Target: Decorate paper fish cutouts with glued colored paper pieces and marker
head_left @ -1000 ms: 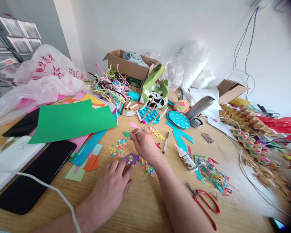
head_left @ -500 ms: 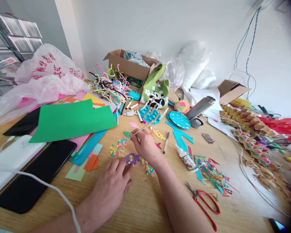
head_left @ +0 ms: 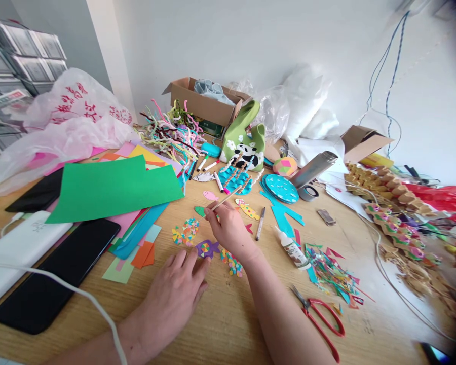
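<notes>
My right hand (head_left: 228, 228) pinches a thin wooden stick (head_left: 225, 198) that slants up and to the right, its lower tip over the heap of small coloured paper bits (head_left: 186, 232). My left hand (head_left: 175, 296) lies flat on the wooden table (head_left: 228, 319), fingers stretched out, fingertips touching the lower edge of a purple paper fish (head_left: 207, 248) with coloured scales. A second patch of coloured bits (head_left: 232, 263) lies just right of the fish. A small green paper fish (head_left: 199, 210) sits by the stick's tip.
Left: a green paper sheet (head_left: 114, 188) on stacked coloured paper, a black phone (head_left: 57, 274), a white power bank with cable (head_left: 19, 248). Right: glue bottle (head_left: 292, 247), red scissors (head_left: 321, 317), paper scraps (head_left: 332, 276). Behind: pipe cleaners (head_left: 171, 133), cardboard box (head_left: 205, 104), panda bag (head_left: 245, 137).
My right hand has tilted the stick slightly and shifted a little; my left hand stays flat by the purple fish.
</notes>
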Demonstrator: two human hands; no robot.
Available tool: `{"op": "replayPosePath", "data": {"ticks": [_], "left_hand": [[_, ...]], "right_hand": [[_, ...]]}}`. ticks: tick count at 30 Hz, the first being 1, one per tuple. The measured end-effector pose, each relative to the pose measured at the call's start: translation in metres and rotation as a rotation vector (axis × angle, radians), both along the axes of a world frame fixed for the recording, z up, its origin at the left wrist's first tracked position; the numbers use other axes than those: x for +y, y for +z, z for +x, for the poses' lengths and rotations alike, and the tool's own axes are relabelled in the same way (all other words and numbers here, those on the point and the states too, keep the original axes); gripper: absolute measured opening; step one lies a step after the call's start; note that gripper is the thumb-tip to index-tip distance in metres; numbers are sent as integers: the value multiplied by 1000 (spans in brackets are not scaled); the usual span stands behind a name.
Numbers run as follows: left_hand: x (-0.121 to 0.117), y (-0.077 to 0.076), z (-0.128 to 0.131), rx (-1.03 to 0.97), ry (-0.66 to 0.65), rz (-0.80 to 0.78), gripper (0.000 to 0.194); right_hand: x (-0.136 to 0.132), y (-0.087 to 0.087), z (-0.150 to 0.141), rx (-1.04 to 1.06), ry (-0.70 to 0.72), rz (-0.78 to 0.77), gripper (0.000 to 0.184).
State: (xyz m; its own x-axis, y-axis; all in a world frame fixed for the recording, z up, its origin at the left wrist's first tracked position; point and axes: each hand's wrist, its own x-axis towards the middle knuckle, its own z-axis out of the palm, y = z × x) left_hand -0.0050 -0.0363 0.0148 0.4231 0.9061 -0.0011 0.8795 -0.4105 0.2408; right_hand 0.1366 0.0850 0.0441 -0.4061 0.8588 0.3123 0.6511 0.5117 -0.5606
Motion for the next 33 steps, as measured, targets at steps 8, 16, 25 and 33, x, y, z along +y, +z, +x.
{"op": "replayPosePath", "data": {"ticks": [8, 16, 25, 33], "left_hand": [[0, 0, -1, 6, 0, -9, 42], [0, 2, 0, 5, -7, -12, 42], [-1, 0, -1, 8, -2, 8, 41], [-1, 2, -1, 9, 2, 9, 41]], "right_hand": [[0, -1, 1, 2, 6, 28, 21], [1, -12, -4, 57, 41, 63, 23], [2, -21, -6, 61, 66, 83, 19], [1, -23, -10, 96, 29, 94, 22]]}}
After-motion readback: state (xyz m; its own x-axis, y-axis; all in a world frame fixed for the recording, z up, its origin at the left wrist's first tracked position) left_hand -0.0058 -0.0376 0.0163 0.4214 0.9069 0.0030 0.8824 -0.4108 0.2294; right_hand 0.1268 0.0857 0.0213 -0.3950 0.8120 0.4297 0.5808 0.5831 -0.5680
